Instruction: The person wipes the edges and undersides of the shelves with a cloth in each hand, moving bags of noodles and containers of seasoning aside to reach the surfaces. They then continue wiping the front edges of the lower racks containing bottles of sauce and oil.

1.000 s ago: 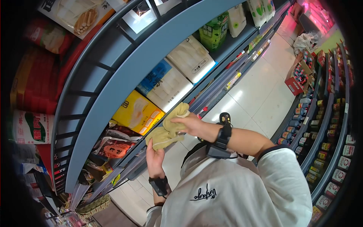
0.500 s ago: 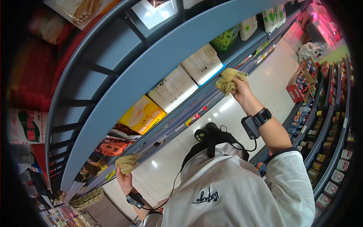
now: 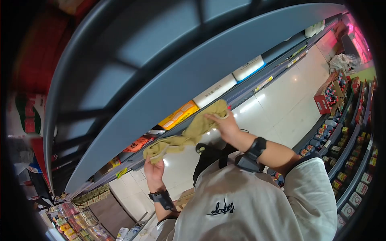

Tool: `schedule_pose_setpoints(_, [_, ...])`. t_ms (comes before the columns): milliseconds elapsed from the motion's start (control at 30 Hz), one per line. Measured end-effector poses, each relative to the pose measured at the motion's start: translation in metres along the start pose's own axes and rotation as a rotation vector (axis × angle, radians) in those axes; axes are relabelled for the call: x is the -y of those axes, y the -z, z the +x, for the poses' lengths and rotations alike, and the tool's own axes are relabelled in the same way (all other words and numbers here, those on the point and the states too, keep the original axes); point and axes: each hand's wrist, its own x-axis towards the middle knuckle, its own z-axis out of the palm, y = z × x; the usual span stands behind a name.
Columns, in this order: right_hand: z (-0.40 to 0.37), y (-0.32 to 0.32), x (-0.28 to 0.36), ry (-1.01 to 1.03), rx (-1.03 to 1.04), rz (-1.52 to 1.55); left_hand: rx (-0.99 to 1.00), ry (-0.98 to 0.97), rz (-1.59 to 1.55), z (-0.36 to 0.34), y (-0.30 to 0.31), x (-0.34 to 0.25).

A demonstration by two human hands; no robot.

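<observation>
Crumpled yellow-green cloth spans the space between my two hands, along the front edge of the shelf (image 3: 148, 138). Its left part (image 3: 171, 144) is pinched in the fingers of my left hand (image 3: 154, 172). My right hand (image 3: 227, 126), higher and to the right, grips the bunched right part (image 3: 207, 118), thumb and fingers pressed into the fabric. Just behind the cloth, a yellow package (image 3: 179, 115) and a white package (image 3: 215, 91) sit on the shelf.
A grey upper shelf (image 3: 173, 84) with a rail overhangs the packages. To my right curve shelves of jars (image 3: 341, 168), with a red carton of bottles (image 3: 327, 98) on the floor. Bagged goods (image 3: 76, 225) stand at lower left.
Both hands have come closer together, the right moving down and left, the left moving right. The cloth pieces, apart before, now meet between them. My view has shifted nearer the upper shelf.
</observation>
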Motion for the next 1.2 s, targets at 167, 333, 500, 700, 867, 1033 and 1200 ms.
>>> schedule_pose_setpoints(167, [0.012,0.025,0.018,0.202,-0.368,0.026,-0.115,-0.037,0.041,-0.036,0.033,-0.11])
schedule_pose_setpoints(333, [0.009,-0.021,-0.035,0.677,-0.504,0.021,-0.079,0.133,0.094,-0.052,0.044,-0.167])
schedule_pose_setpoints(500, [-0.038,-0.123,-0.153,0.714,-0.4,-0.133,-0.073,0.319,0.249,-0.061,0.036,-0.209])
schedule_pose_setpoints(700, [-0.088,-0.214,-0.276,0.535,-0.02,-0.287,-0.05,0.445,0.476,-0.07,0.037,-0.247])
schedule_pose_setpoints(867, [-0.074,-0.185,-0.226,0.605,-0.342,0.053,-0.124,0.417,0.765,-0.085,0.052,-0.276])
schedule_pose_setpoints(1033, [-0.062,-0.18,-0.202,0.602,-0.38,0.049,-0.03,0.439,0.765,-0.089,0.061,-0.282])
schedule_pose_setpoints(1200, [-0.083,-0.222,-0.296,0.564,-0.04,-0.099,-0.006,0.501,0.865,-0.073,0.058,-0.256])
